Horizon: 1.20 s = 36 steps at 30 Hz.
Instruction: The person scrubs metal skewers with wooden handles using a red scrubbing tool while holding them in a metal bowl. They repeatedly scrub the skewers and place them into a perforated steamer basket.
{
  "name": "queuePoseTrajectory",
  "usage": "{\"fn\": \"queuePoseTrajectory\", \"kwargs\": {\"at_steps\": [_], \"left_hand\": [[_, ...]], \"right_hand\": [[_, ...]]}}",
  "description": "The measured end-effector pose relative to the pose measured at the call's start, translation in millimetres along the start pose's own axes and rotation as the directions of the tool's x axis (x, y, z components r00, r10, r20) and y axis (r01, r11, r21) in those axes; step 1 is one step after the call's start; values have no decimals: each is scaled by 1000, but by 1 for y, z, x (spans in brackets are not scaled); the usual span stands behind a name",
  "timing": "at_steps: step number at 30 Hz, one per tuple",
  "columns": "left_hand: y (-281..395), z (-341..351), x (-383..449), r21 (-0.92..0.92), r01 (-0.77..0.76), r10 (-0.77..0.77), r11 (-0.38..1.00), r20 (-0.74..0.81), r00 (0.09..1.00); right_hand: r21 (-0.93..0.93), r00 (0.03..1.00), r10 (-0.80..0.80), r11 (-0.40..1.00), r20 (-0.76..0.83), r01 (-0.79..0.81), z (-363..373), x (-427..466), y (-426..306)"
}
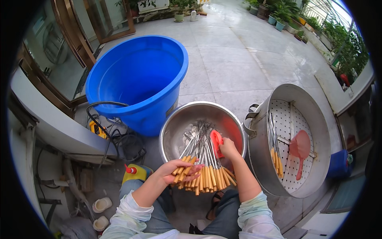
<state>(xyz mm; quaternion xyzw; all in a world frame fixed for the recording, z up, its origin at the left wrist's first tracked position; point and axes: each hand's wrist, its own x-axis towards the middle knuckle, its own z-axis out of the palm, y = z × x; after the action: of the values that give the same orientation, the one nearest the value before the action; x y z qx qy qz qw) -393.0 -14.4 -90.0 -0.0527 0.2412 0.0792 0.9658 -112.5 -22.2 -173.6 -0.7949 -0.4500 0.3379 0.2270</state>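
Note:
A stainless steel basin (176, 128) stands before me, with many metal skewers (204, 149) leaning in it. Their wooden handles (209, 179) stick out over the near rim. Several of these handles lie in my left hand (171, 171), its fingers curled around them. My right hand (229, 148) grips a red plastic scrubbing brush (216, 142) over the metal shafts, inside the basin's right half. The brush's bristles are hidden. Whitish suds or water show at the bottom around the skewer tips.
Behind the basin stands a big blue plastic tub (140, 71). To the right, a perforated metal steamer pot (259, 149) holds a pink ladle (300, 146) and more skewers (276, 149). A yellow jug (135, 172) with a red pump, cables (131, 146) and slippers (102, 205) lie at left.

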Motion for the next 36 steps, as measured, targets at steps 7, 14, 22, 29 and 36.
{"fn": "queuePoseTrajectory", "kwargs": {"at_steps": [7, 14, 22, 29, 36], "left_hand": [[0, -4, 3, 148, -17, 30, 989, -83, 996], [1, 15, 6, -58, 58, -64, 997, -102, 993], [2, 6, 19, 233, -47, 84, 971, -154, 984], [-2, 16, 8, 277, -54, 100, 959, -154, 983], [-7, 25, 1, 404, -19, 79, 915, -132, 988]], "right_hand": [[-227, 998, -61, 972, 7, 61, -12, -10, -12], [-146, 996, -81, 986, 23, 84, -18, -18, -17], [-64, 997, -71, 995, 16, 72, -23, -18, -19], [-1, 883, -180, 980, -434, 199, -77, -52, -44], [181, 871, -468, 853, -150, 489, -62, -102, -82]]}}
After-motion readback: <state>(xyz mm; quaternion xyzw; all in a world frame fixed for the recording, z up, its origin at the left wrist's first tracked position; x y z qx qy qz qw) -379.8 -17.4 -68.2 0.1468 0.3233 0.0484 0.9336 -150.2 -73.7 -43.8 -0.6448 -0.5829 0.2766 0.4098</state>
